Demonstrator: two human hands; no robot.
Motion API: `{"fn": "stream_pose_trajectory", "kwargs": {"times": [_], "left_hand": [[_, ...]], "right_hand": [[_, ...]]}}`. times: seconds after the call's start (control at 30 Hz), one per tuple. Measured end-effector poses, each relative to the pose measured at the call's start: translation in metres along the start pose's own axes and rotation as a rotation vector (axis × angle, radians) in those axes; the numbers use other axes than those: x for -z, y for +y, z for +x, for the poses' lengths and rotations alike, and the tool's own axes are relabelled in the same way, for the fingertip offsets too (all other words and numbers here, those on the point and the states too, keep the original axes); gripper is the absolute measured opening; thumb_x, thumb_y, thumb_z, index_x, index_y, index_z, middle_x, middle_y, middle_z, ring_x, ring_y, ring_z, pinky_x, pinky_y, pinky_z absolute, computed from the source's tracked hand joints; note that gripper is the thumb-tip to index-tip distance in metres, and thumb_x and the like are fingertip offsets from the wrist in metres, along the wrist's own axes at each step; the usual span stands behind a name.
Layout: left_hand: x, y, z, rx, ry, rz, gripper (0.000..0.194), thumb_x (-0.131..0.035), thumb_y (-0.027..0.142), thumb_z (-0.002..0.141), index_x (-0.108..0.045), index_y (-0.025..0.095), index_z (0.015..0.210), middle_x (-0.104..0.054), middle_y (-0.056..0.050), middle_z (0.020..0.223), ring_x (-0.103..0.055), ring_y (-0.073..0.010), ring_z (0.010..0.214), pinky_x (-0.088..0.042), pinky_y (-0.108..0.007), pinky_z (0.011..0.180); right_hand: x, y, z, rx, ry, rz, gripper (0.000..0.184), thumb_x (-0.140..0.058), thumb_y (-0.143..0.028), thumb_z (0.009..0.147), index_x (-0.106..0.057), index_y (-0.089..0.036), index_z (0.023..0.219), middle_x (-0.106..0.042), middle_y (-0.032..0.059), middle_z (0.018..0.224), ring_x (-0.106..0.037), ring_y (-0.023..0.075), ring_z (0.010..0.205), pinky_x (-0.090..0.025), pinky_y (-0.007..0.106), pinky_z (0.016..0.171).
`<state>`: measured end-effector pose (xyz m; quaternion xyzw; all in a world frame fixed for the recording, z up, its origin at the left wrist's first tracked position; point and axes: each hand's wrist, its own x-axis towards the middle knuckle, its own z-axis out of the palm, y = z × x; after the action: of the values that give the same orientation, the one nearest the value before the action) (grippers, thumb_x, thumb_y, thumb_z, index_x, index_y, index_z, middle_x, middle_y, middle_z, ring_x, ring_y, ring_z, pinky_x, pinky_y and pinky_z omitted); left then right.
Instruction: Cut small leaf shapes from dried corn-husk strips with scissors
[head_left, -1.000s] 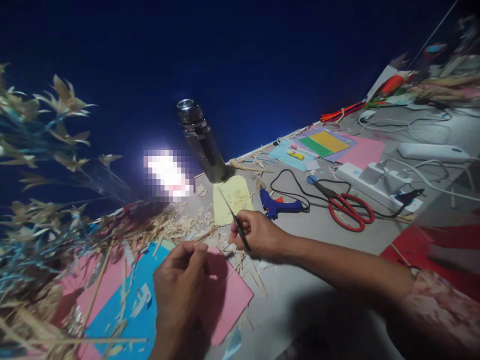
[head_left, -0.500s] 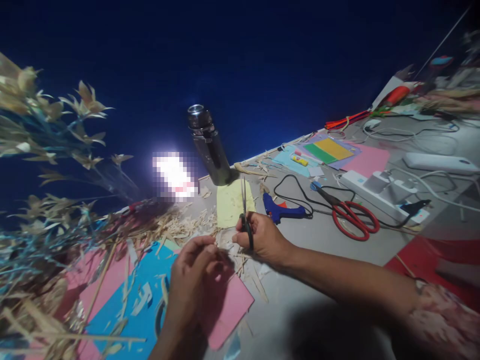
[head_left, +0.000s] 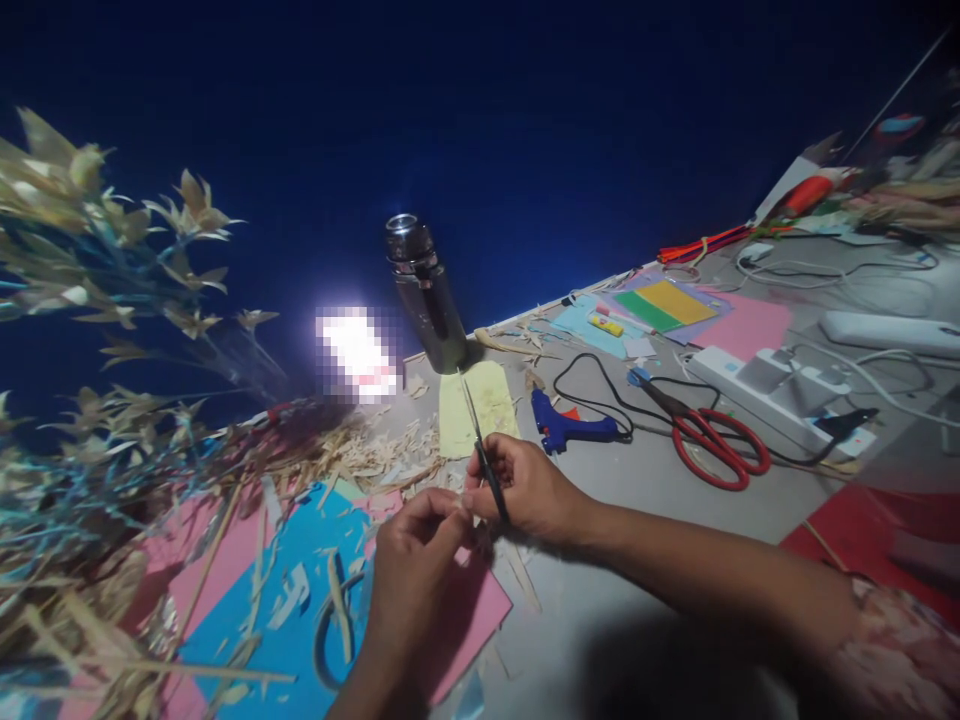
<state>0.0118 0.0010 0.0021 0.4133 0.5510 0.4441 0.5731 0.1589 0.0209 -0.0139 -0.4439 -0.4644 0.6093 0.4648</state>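
Note:
In my right hand (head_left: 525, 490) is a pair of scissors (head_left: 491, 478) with black handles, its blades pointing away from me over a yellow sheet (head_left: 480, 410). My left hand (head_left: 420, 560) is closed in a pinch, its fingertips meeting those of my right hand. A small pale piece seems to sit between the fingertips, too small to name. Beneath my left hand lies a pink sheet (head_left: 480, 615), partly hidden by it. A roll of tape (head_left: 324, 640) rests on a blue sheet (head_left: 255, 620) to the left.
A dark flask (head_left: 429, 300) stands behind the yellow sheet. To the right lie a blue glue gun (head_left: 577, 428), red-handled scissors (head_left: 712, 445) and a white power strip (head_left: 772, 395) with cables. Dried-husk flowers (head_left: 187, 215) rise at left, with scattered shavings (head_left: 367, 450) near them.
My left hand has moved right and up until its fingertips meet my right hand. The scissors have tilted, their tips swinging left. The whole view has shifted slightly.

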Motion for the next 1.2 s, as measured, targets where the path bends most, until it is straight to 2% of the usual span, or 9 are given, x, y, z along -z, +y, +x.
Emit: {"fn": "stream_pose_trajectory", "kwargs": {"times": [0.1, 0.23, 0.47, 0.67, 0.87, 1.2], "left_hand": [[0.004, -0.003, 0.002, -0.034, -0.035, 0.085, 0.014, -0.074, 0.023, 0.067, -0.063, 0.017, 0.059, -0.064, 0.001, 0.057, -0.057, -0.0134, 0.057, -0.045, -0.024, 0.057], [0.007, -0.005, 0.003, -0.046, -0.022, 0.126, 0.013, -0.071, 0.027, 0.072, -0.065, 0.017, 0.067, -0.066, 0.001, 0.059, -0.058, -0.0141, 0.059, -0.044, -0.024, 0.060], [0.003, 0.001, 0.001, -0.059, 0.033, 0.198, 0.016, -0.072, 0.030, 0.067, -0.064, 0.017, 0.063, -0.063, 0.001, 0.055, -0.053, -0.0134, 0.053, -0.041, -0.023, 0.052], [0.002, 0.002, 0.002, -0.075, 0.031, 0.279, 0.014, -0.070, 0.030, 0.064, -0.064, 0.018, 0.060, -0.064, -0.001, 0.054, -0.055, -0.0145, 0.052, -0.042, -0.023, 0.051], [0.000, -0.001, -0.002, -0.118, 0.111, 0.401, 0.016, -0.066, 0.032, 0.068, -0.061, 0.020, 0.059, -0.061, 0.000, 0.052, -0.054, -0.0147, 0.049, -0.040, -0.023, 0.046], [-0.003, -0.002, -0.001, -0.218, 0.203, 0.552, 0.014, -0.063, 0.032, 0.071, -0.062, 0.022, 0.061, -0.064, 0.001, 0.055, -0.061, -0.0184, 0.050, -0.043, -0.026, 0.050]], "right_hand": [[-0.001, 0.000, -0.001, 0.036, 0.022, -0.035, 0.024, -0.074, -0.014, 0.063, -0.059, -0.017, 0.080, -0.061, -0.0041, 0.071, -0.055, 0.0103, 0.063, -0.044, 0.021, 0.057], [-0.003, 0.002, -0.001, 0.036, 0.043, -0.050, 0.021, -0.070, -0.012, 0.064, -0.058, -0.017, 0.081, -0.059, -0.0051, 0.070, -0.052, 0.0095, 0.060, -0.042, 0.021, 0.056], [-0.004, 0.002, -0.002, 0.047, 0.004, -0.110, 0.021, -0.069, -0.013, 0.064, -0.056, -0.018, 0.079, -0.058, -0.0049, 0.071, -0.050, 0.0096, 0.060, -0.040, 0.021, 0.054], [-0.004, 0.007, -0.003, 0.068, -0.023, -0.170, 0.022, -0.069, -0.012, 0.064, -0.055, -0.018, 0.079, -0.049, -0.0076, 0.065, -0.039, 0.0080, 0.055, -0.029, 0.020, 0.047], [-0.009, 0.005, -0.005, 0.086, 0.040, -0.106, 0.021, -0.066, -0.012, 0.062, -0.054, -0.019, 0.077, -0.056, -0.0047, 0.071, -0.050, 0.0114, 0.065, -0.040, 0.022, 0.057], [-0.007, 0.019, -0.007, 0.175, 0.136, -0.320, 0.021, -0.070, -0.015, 0.069, -0.058, -0.021, 0.085, -0.055, -0.0053, 0.070, -0.046, 0.0121, 0.063, -0.035, 0.023, 0.056]]}}
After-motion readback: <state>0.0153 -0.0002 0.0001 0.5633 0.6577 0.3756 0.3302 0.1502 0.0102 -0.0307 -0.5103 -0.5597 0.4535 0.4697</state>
